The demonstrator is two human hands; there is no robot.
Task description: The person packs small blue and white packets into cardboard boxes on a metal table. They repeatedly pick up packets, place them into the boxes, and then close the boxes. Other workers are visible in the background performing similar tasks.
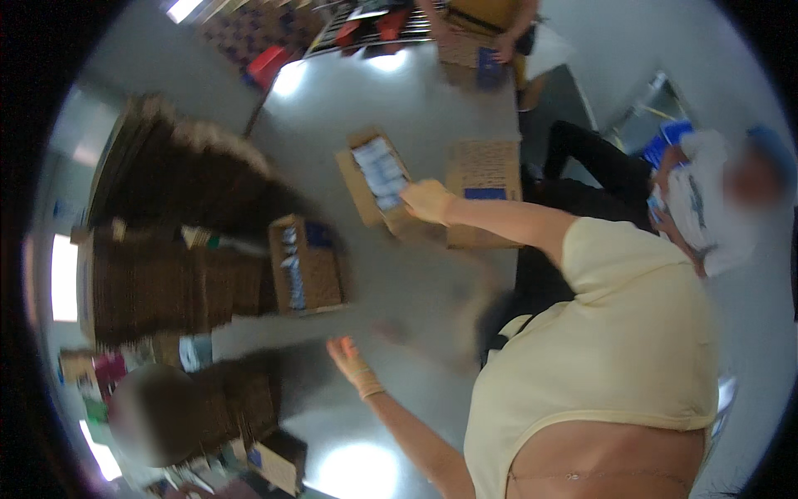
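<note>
My right hand [428, 202], in a pale glove, is closed at the right side of an open cardboard box [357, 189] and seems to grip its wall; the fingertips are partly hidden. Inside the box lies a row of blue-and-white packs [381, 169]. One flap of this box stands out to the left. My left hand [353, 366], gloved with bare fingertips, hovers over the metal table [399, 312] with its fingers stretched out and holds nothing. Beyond it, another open cardboard box [318, 270] with blue-and-white packs stands near the cardboard stacks.
A closed carton [484, 170] with a blue label lies right of the box. Tall stacks of flattened cardboard [158, 287] line the left side. A co-worker's hands [503, 46] hold a carton at the far end. A person in white [698, 195] sits at right.
</note>
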